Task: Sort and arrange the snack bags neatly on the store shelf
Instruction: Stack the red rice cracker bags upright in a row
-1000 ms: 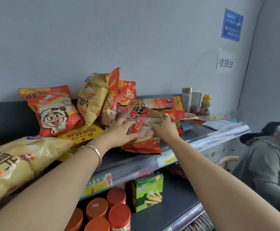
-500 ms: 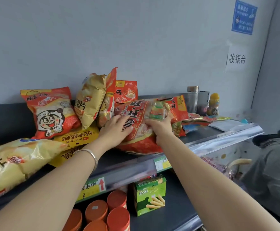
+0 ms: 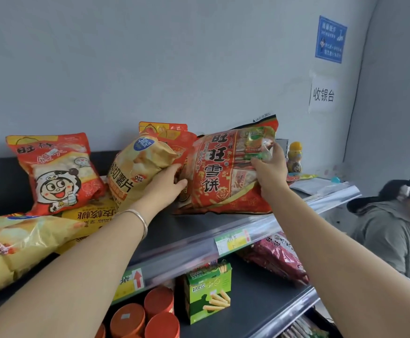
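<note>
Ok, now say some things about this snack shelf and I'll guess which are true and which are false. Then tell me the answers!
1. The left hand and the right hand both hold the big red crinkly rice-cracker bag. True.
2. The green cardboard box of biscuit sticks stands on the top shelf. False: it stands on the shelf below, beside the orange-lidded round tubs.
3. A thin silver bracelet sits on the left wrist. True.
4. The red plastic bag with the cartoon face lies flat. False: it stands up, leaning at the back of the top shelf.
</note>
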Motion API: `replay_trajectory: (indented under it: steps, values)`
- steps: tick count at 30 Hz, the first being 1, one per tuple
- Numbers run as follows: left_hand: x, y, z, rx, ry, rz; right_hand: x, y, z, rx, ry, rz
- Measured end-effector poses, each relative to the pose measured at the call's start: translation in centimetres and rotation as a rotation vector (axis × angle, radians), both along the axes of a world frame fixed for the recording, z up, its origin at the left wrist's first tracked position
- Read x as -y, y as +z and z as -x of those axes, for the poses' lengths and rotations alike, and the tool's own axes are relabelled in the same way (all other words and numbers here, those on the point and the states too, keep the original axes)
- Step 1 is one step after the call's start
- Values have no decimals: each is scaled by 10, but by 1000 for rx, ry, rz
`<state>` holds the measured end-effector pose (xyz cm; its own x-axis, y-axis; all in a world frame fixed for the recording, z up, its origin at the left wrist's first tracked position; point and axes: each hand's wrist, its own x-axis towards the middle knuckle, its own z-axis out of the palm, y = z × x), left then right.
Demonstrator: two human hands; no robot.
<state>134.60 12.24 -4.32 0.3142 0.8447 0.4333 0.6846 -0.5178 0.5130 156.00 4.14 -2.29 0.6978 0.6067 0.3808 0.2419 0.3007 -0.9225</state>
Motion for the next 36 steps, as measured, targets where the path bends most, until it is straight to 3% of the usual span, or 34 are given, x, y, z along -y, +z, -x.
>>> replay_trajectory:
  steps: [4, 6, 11, 17, 19, 23, 27, 30, 34, 36]
  values:
    - [15, 7, -2, -108, 26, -642, 4, 7, -10, 47, -107, -33]
    - [13, 7, -3, -164, 153, -801, 9, 11, -16, 104, -179, -33]
    - [10, 9, -11, -325, 359, -408, 28, 26, -29, 86, -323, -103]
    - [18, 13, -24, -391, 254, -481, 34, 23, -42, -92, -314, -164]
    - [22, 11, -27, -305, 150, -399, 31, 17, -39, -138, -279, -155]
    - [21, 5, -18, 50, 10, -267, 21, 11, -32, -152, -204, -156]
    - [23, 11, -6, 231, -10, -305, 17, 14, -26, -192, -169, -193]
    - [17, 8, 1, 7, 184, -505, 18, 13, -25, -261, -185, -238]
    - [17, -4, 4, -259, 280, -290, 23, 11, -28, -323, -212, -260]
    - [22, -9, -1, -313, 244, -288, 27, 7, -29, -312, -194, -243]
